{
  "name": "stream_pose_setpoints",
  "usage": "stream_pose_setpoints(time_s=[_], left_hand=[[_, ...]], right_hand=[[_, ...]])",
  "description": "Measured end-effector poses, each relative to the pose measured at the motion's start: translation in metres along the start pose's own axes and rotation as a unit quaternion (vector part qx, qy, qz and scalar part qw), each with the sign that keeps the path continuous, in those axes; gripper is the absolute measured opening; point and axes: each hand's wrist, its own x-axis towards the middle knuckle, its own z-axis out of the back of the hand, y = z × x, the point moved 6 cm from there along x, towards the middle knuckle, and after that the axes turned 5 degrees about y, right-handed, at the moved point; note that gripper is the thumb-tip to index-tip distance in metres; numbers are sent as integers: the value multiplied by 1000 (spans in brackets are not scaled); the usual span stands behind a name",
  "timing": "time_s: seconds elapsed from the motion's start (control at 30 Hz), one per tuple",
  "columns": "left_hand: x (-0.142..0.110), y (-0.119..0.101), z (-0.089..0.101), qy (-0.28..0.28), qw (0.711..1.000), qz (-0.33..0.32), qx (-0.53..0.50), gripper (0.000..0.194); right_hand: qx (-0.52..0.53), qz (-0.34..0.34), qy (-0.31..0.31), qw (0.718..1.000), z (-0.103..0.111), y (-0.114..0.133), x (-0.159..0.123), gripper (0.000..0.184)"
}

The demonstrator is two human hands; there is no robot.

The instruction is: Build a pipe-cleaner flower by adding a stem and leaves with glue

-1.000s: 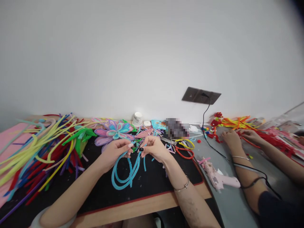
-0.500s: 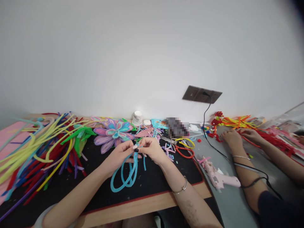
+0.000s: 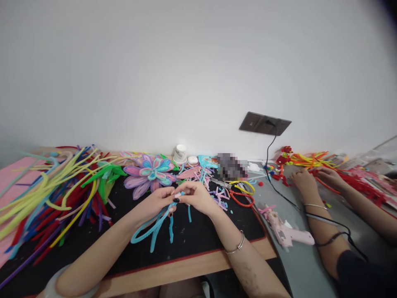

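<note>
Both my hands meet over the black mat (image 3: 204, 238), pinching blue pipe cleaners (image 3: 154, 230) bent into long loops. My left hand (image 3: 158, 201) closes on them from the left; the loops hang below it, slanting toward the lower left. My right hand (image 3: 197, 198) has thumb and fingers pressed together at the gathered top end. A short blue pipe cleaner piece (image 3: 189, 213) lies below the right hand. Beyond my hands rests a pink, purple and blue pipe cleaner flower (image 3: 151, 173). The exact spot where the strands join is hidden by my fingers.
A pile of multicoloured pipe cleaners (image 3: 71, 194) spreads on the left. Scissors (image 3: 240, 194) lie right of my hands, and a pink glue gun (image 3: 288, 232) with a black cord sits farther right. A paper cup (image 3: 180, 153) stands by the wall. A co-worker's hands (image 3: 305, 182) work at right.
The blue loops have swung to the left and turned, now seen narrower, with one end hanging separately. My hands stay together at nearly the same place.
</note>
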Motion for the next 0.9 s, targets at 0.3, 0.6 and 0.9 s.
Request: stream_pose_setpoints(time_s=[0.3, 0.6, 0.9], left_hand=[[-1, 6, -4, 27, 998, 51, -28, 26], [-7, -1, -10, -7, 994, 75, -84, 32], [6, 14, 8, -62, 997, 41, -35, 33]], right_hand=[[-19, -41, 9, 999, 3, -6, -1, 28], [28, -46, 17, 998, 1, -12, 0, 28], [89, -50, -47, 994, -1, -14, 2, 35]])
